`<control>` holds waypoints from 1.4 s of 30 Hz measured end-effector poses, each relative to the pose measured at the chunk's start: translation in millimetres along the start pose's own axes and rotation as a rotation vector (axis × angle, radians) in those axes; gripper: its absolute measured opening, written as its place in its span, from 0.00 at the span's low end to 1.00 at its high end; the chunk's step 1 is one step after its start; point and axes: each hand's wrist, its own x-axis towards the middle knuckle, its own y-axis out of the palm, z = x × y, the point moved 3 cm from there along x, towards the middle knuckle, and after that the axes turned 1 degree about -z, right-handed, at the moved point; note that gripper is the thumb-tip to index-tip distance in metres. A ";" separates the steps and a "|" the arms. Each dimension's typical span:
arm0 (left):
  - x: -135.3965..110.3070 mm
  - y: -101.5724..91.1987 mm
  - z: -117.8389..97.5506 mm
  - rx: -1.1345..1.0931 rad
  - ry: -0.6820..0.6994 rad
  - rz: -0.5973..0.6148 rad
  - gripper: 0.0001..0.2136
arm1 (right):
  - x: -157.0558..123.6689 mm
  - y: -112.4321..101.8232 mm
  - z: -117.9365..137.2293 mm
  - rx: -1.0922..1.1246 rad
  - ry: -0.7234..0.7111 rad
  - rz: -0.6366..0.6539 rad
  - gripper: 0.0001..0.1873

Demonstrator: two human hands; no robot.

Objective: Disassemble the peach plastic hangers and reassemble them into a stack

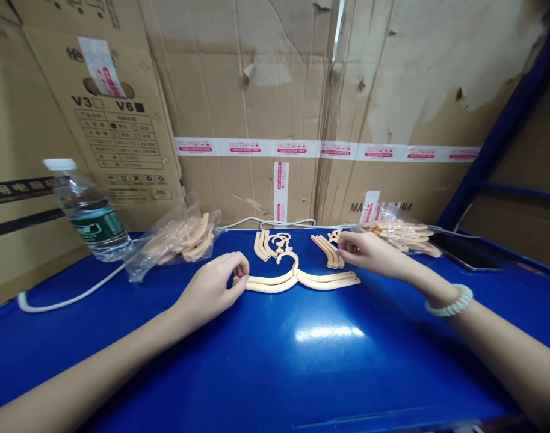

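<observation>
A small stack of cream plastic hangers (pixel 302 279) lies flat on the blue table (pixel 275 355). My left hand (pixel 216 288) is closed, pinching the left tip of the stack. My right hand (pixel 369 251) reaches to a loose group of curved hanger pieces (pixel 328 249), its fingertips pinched on their upper end. Another small group of curved pieces and hooks (pixel 270 243) lies just behind the stack. A white bead bracelet (pixel 451 302) is on my right wrist.
A clear water bottle (pixel 92 213) stands at the back left. Clear bags of hanger parts lie at the back left (pixel 176 240) and back right (pixel 401 233). A white cable (pixel 67 297) runs along the table. A dark phone (pixel 467 251) lies at right. Cardboard boxes (pixel 275 108) wall the back.
</observation>
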 end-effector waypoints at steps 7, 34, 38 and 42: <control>-0.8 1.5 -0.8 -0.026 -0.011 0.003 0.03 | -0.1 2.2 0.4 -0.045 -0.008 -0.014 0.09; 0.0 -0.4 5.4 -0.161 -0.109 -0.044 0.03 | -1.0 1.2 3.1 -0.132 0.030 0.012 0.10; 1.2 0.7 5.1 -0.164 -0.089 -0.025 0.01 | 0.1 2.1 0.0 -0.137 0.024 0.004 0.10; 1.4 0.7 3.6 -0.148 -0.046 -0.039 0.05 | -0.1 2.2 0.2 -0.129 0.020 0.008 0.09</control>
